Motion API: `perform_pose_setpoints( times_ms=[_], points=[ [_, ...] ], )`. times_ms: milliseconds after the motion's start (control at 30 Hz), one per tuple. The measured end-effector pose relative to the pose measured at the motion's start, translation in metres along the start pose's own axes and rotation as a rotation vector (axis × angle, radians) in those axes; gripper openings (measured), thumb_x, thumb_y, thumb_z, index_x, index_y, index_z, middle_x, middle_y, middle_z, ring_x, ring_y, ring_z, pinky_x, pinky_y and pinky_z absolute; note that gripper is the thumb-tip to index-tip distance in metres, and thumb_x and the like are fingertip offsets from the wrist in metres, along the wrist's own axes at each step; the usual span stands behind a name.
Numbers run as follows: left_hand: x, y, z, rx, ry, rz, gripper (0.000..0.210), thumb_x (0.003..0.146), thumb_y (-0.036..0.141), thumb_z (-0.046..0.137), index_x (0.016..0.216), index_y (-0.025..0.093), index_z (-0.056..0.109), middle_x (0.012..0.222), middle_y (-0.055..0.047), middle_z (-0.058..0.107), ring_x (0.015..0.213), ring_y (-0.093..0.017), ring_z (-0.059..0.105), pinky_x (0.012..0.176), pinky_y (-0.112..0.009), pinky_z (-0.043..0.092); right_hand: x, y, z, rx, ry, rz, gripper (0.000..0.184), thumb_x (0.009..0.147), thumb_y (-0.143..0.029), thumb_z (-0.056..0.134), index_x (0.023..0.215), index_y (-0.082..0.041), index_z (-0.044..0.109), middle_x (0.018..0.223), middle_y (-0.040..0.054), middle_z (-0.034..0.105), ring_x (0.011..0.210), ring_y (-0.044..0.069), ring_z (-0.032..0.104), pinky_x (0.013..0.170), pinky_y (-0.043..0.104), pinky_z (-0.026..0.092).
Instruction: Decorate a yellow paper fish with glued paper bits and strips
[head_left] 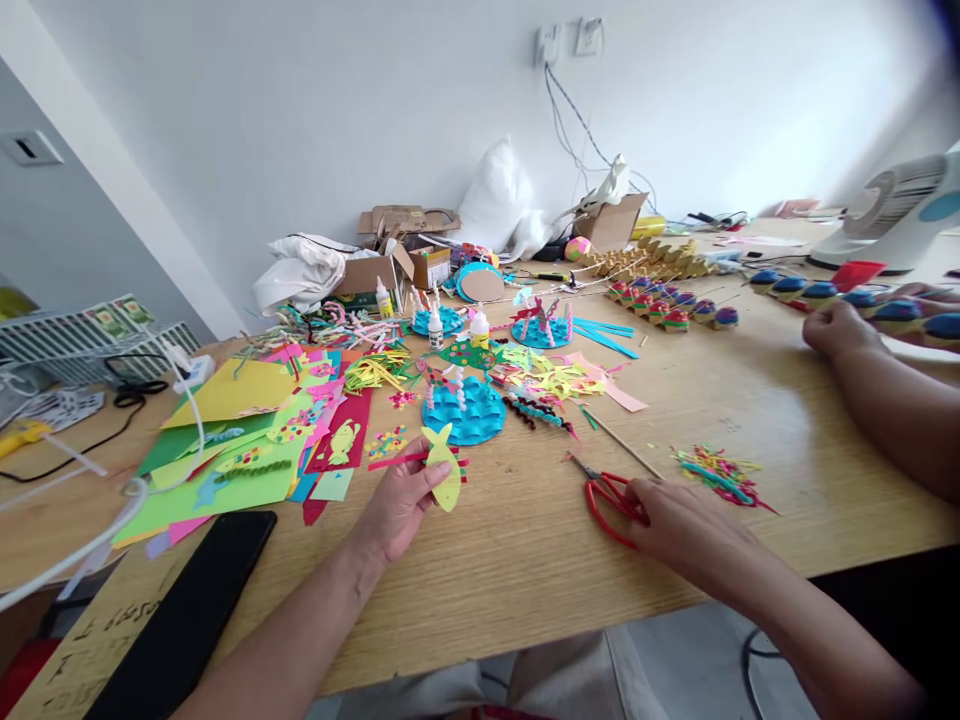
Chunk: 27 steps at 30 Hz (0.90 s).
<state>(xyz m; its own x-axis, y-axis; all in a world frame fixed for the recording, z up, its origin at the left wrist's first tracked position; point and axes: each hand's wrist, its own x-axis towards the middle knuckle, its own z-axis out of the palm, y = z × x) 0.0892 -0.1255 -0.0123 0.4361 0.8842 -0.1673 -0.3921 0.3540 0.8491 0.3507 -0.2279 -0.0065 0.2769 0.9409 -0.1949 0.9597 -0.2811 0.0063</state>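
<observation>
My left hand (401, 505) pinches a yellow-green paper fish (445, 480) between thumb and fingers, above the table's near middle. Red paper strips (390, 461) stick out on both sides behind the fish. To the right, my right hand (675, 515) has its fingers closed on the red handle of a pair of scissors (606, 500), which lies on the tabletop with its blades pointing away to the left. Just beyond the fish stands a blue scalloped disc (476, 410) with twisted pale posts on it. A thin wooden stick (622, 443) lies close to the scissors.
Coloured paper sheets (225, 470) are stacked at the left, near a black phone-like slab (195, 610). Glue bottles (435, 328) stand at the back. Paper scraps (720, 472) lie right of the stick. At the far right, another person's hands (844, 330) hold a painted egg-carton strip (896, 312).
</observation>
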Motion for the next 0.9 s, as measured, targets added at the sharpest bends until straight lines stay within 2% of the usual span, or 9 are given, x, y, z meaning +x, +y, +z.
perform_pose_setpoints(
  times_ms=[200, 400, 500, 633, 767, 900],
  points=[
    [-0.001, 0.0, 0.003, 0.01, -0.009, -0.01, 0.024, 0.058, 0.017, 0.074, 0.076, 0.018, 0.058, 0.066, 0.005, 0.059, 0.058, -0.007, 0.055, 0.052, -0.015, 0.042, -0.022, -0.001, 0.005, 0.275, 0.051, -0.09, 0.011, 0.068, -0.023, 0.046, 0.058, -0.02, 0.05, 0.058, 0.0028, 0.058, 0.053, 0.016, 0.051, 0.047, 0.025, 0.027],
    [-0.003, 0.001, 0.007, 0.027, -0.02, 0.008, 0.023, 0.06, 0.02, 0.072, 0.078, 0.017, 0.058, 0.066, 0.004, 0.057, 0.057, -0.006, 0.052, 0.052, -0.015, 0.04, -0.039, -0.017, 0.003, 0.676, 0.029, -0.188, 0.016, 0.073, -0.027, 0.045, 0.058, -0.021, 0.046, 0.055, -0.0004, 0.053, 0.053, 0.015, 0.048, 0.048, 0.025, 0.033],
    [-0.01, 0.004, 0.016, 0.05, -0.028, 0.031, 0.021, 0.063, 0.021, 0.07, 0.08, 0.018, 0.059, 0.068, 0.003, 0.057, 0.059, -0.006, 0.052, 0.053, -0.015, 0.04, -0.04, -0.033, -0.001, 1.017, 0.024, -0.231, 0.011, 0.07, -0.031, 0.051, 0.068, -0.02, 0.053, 0.064, 0.002, 0.058, 0.06, 0.016, 0.053, 0.053, 0.026, 0.04],
    [-0.025, 0.009, 0.032, 0.115, -0.034, 0.082, 0.021, 0.065, 0.023, 0.068, 0.084, 0.019, 0.059, 0.072, 0.003, 0.057, 0.065, -0.008, 0.053, 0.058, -0.017, 0.041, -0.037, -0.064, -0.008, 1.487, 0.02, -0.187, 0.022, 0.064, -0.035, 0.063, 0.077, -0.02, 0.053, 0.073, 0.003, 0.061, 0.061, 0.015, 0.054, 0.056, 0.026, 0.044],
    [-0.034, 0.008, 0.045, 0.142, -0.018, 0.164, 0.017, 0.068, 0.023, 0.066, 0.082, 0.019, 0.058, 0.072, 0.003, 0.058, 0.069, -0.009, 0.053, 0.064, -0.019, 0.041, -0.031, -0.093, -0.011, 1.694, 0.046, -0.228, 0.027, 0.061, -0.034, 0.069, 0.078, -0.019, 0.053, 0.079, 0.0021, 0.06, 0.06, 0.011, 0.051, 0.053, 0.022, 0.041],
    [-0.035, -0.002, 0.053, 0.108, -0.017, 0.188, 0.016, 0.07, 0.025, 0.063, 0.084, 0.02, 0.057, 0.078, 0.002, 0.061, 0.075, -0.011, 0.055, 0.071, -0.022, 0.042, -0.027, -0.112, -0.013, 1.786, 0.031, -0.235, 0.031, 0.057, -0.033, 0.073, 0.073, -0.019, 0.051, 0.07, -0.0012, 0.056, 0.059, 0.01, 0.05, 0.053, 0.021, 0.04]
  ],
)
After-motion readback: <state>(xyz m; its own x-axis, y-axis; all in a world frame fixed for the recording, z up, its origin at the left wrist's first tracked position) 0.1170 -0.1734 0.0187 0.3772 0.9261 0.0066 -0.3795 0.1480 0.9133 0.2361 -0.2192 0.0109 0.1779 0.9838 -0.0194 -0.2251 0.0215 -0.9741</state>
